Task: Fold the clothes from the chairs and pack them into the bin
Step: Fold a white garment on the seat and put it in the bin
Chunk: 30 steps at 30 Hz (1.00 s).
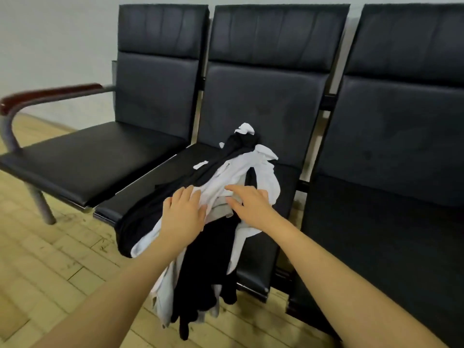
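Observation:
A tangled pile of clothes (pixel 233 169), white, black and grey pieces mixed, lies on the middle chair seat (pixel 263 249) and hangs over its front edge toward the floor. My left hand (pixel 184 212) rests flat on the white cloth at the pile's near side, fingers straight. My right hand (pixel 251 203) reaches over the pile with fingers spread, its fingertips touching the white and grey cloth. Neither hand holds anything. No bin is in view.
Three black padded chairs stand joined in a row against a pale wall. The left chair (pixel 95 159) has a wood-topped metal armrest (pixel 50 95). The right chair (pixel 391 197) bears nothing. The floor (pixel 50 259) is light wooden parquet.

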Available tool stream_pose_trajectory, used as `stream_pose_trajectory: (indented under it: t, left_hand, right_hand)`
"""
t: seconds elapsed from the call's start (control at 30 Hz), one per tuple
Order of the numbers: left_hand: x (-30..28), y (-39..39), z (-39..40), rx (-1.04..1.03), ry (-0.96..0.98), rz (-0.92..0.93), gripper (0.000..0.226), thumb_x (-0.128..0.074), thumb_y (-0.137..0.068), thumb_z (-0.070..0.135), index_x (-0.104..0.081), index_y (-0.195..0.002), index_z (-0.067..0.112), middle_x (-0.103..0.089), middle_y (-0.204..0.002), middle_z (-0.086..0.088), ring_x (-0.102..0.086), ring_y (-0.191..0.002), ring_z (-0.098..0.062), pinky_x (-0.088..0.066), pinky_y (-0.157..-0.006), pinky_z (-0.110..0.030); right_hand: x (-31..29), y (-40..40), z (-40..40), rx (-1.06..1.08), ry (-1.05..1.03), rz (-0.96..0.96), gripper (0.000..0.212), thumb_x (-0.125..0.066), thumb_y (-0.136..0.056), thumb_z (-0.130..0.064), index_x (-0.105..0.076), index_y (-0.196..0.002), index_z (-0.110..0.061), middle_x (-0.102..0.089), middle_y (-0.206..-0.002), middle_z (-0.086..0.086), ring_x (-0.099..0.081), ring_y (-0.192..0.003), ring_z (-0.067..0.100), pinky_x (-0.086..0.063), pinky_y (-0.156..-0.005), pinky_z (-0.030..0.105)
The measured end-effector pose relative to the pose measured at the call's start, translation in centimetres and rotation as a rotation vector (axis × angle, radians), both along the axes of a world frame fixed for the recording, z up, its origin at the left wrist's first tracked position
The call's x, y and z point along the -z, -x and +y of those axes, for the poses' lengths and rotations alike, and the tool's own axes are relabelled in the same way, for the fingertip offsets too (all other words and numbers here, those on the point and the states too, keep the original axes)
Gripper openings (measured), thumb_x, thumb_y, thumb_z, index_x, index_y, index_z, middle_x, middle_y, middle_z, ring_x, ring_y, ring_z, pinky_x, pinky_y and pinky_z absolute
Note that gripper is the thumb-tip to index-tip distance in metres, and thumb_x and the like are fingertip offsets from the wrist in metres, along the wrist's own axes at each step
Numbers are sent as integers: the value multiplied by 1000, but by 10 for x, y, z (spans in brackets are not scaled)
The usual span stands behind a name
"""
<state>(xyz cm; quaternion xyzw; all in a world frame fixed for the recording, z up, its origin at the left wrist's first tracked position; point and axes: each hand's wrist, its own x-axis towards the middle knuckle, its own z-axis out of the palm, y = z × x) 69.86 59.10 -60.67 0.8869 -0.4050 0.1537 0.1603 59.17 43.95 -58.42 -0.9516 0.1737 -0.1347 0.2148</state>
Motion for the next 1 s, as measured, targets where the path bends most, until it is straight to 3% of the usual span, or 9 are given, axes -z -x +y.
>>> stream_pose_trajectory:
  t: [0.1,0.23,0.4,0.53,0.67,0.77,0.83,0.93,1.0]
  left_hand:
    - [11,-21,10,3,9,98,44,-49,-92,36,-58,-127,11,-54,-134,-9,-47,-125,-31,-34,-97,-46]
    - [35,-24,12,74,21,142,68,-20,-79,55,-65,-120,25,-57,-132,-3,-50,-123,-30,-37,-92,-47]
    - [37,-24,14,61,10,149,40,-40,-84,43,-74,-94,26,-71,-106,-2,-67,-96,-28,-50,-72,-42]
    - [41,-20,17,93,149,114,40,-42,-86,41,-72,-104,23,-68,-114,-5,-62,-109,-30,-34,-93,-34]
    - [28,-16,18,181,247,54,45,-42,-88,48,-68,-114,22,-66,-118,2,-60,-112,-20,-24,-93,-27]
    - [17,-7,12,288,255,76,43,-42,-88,48,-70,-108,22,-71,-98,8,-67,-90,-15,-31,-83,-22]
    - [16,-2,10,333,249,119,46,-41,-89,50,-70,-109,21,-71,-93,8,-68,-84,-16,-40,-79,-25]
    - [22,0,10,364,275,118,55,-37,-90,59,-69,-110,19,-68,-90,6,-65,-79,-19,-51,-74,-35]
    - [28,3,12,337,319,140,67,-26,-90,66,-68,-114,20,-66,-101,4,-61,-90,-17,-47,-82,-36]
  right_hand:
    - [3,-31,6,-26,-86,-6,38,-40,-100,-36,-43,-138,-34,-54,-119,-12,-39,-121,6,-12,-101,27]
    - [25,-57,14,-12,-48,22,37,-51,-94,-36,-50,-131,-33,-54,-130,-12,-39,-125,10,-10,-96,28]
    - [49,-55,28,131,-72,-166,6,-57,-91,-27,-62,-93,-26,-56,-105,-20,-38,-112,7,-10,-79,24]
    - [39,-47,20,120,-91,-204,9,-60,-90,-27,-68,-95,-26,-56,-99,-20,-37,-112,9,-10,-86,21]
    - [14,-14,0,128,51,-283,10,-62,-90,-26,-72,-89,-26,-52,-92,-17,-35,-104,4,-6,-89,13]
    - [-2,11,-10,64,94,-282,10,-64,-89,-19,-73,-85,-18,-66,-87,-11,-53,-90,7,-24,-96,29]
    - [-8,26,-14,-4,57,-271,9,-66,-88,-16,-74,-86,-15,-71,-84,-6,-59,-80,13,-44,-86,37]
    - [-17,46,-5,-29,17,-202,12,-65,-89,-17,-75,-90,-13,-72,-86,-4,-61,-80,12,-46,-80,23]
    - [-18,58,-1,-34,-29,-189,12,-64,-90,-17,-74,-90,-11,-70,-86,-4,-63,-81,12,-49,-80,26]
